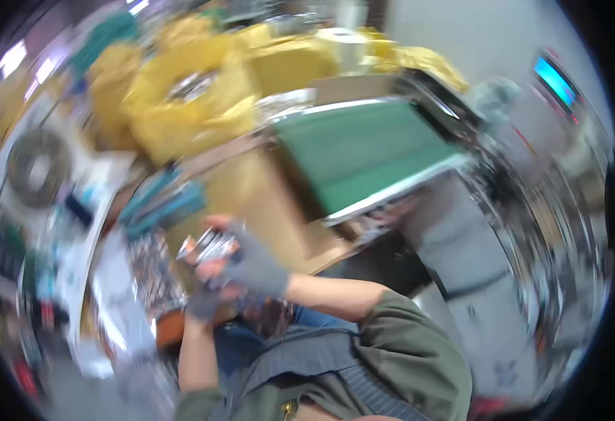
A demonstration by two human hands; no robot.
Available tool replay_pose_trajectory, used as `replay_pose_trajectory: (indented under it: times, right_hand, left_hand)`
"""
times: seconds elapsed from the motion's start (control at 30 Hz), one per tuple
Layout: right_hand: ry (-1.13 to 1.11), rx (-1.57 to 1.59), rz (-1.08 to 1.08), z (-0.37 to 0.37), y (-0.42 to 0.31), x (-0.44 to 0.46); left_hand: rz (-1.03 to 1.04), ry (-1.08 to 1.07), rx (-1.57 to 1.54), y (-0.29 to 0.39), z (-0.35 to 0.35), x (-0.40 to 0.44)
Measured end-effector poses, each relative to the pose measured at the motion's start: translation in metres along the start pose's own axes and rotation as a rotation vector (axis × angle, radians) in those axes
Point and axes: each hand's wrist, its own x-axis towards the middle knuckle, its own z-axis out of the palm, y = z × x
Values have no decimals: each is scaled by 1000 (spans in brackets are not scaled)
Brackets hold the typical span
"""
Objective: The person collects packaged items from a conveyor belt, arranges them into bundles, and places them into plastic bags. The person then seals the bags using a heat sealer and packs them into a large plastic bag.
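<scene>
Both of my hands wear grey gloves with bare fingertips and are close together, left of the middle of the view. My right hand (255,268) is closed around a bunch of shiny silvery packets (213,245). Just below it, my left hand (206,300) is closed at the lower side of the same bunch. Motion blur smears the fingers and the packets' edges. A pile of similar shiny packets (154,274) lies left of my hands.
An open cardboard box (244,196) is beyond my hands, beside a green conveyor belt (370,154). A yellow bag (181,105) holds silvery items. Teal objects (160,203) lie near the box. A fan (39,167) is at left, a lit screen (554,81) at right.
</scene>
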Motion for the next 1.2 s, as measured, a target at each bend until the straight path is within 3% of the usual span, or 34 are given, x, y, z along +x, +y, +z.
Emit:
replay_pose_trajectory:
  times: [0.03, 0.07, 0.13, 0.23, 0.33, 0.4, 0.43, 0.5, 0.57, 0.63, 0.7, 0.77, 0.83, 0.93, 1.03, 1.07, 1.1, 1.17, 1.2]
  right_hand:
    - [-110, -271, -290, -14, -19, 5]
    - [-112, -451, -329, -25, -26, 8]
    - [-353, -131, 209, -43, -2, 18]
    - [-398, 328, 362, -61, 38, -6]
    - [-370, 407, 326, -64, 28, -22]
    - [-363, 465, 291, -58, 16, -27]
    - [-413, 458, 300, -56, 17, -24]
    - [-512, 445, 322, -39, 31, -9]
    - [-350, 317, 53, -39, 47, 2]
    - [-362, 306, 65, -49, 23, -17]
    - [-300, 141, 59, -63, 5, -43]
    - [-218, -123, 48, -74, -6, -77]
    - [-139, -477, 61, -80, -11, -113]
    - [-63, -953, 193, -80, -12, -153]
    - [-32, -1240, 326, -82, 9, -137]
    - [-16, -1271, 324, -82, 18, -121]
    - [31, -1242, 256, -84, 34, -99]
    - [222, -1014, -187, -82, 54, -60]
    - [264, -904, -236, -66, 26, -48]
  left_hand:
    - [-81, 170, -416, 4, 35, -1]
    - [39, -76, -273, -6, 37, 5]
    - [9, -29, -443, -29, 64, -3]
    - [31, 5, -263, -85, 34, 0]
    - [76, 18, 994, -38, -21, 15]
    - [137, 322, 820, 2, -34, 20]
    - [181, 567, 206, 32, -20, 29]
    - [249, 390, 477, 68, 79, 12]
    - [395, 314, 761, 62, 124, -6]
    - [628, 332, 1060, 36, 118, -19]
    - [552, 483, 868, 8, 80, -24]
    - [673, 544, 934, -33, 81, -44]
    - [648, 558, 842, -87, 68, -68]
    - [330, 425, 810, -78, 75, -62]
    - [-35, 248, 769, -62, 85, -70]
    - [137, 266, 902, -48, 94, -53]
    - [311, 283, 1034, -29, 101, -30]
    - [273, 335, 819, -19, 79, 8]
    - [353, 386, 890, 6, 76, 17]
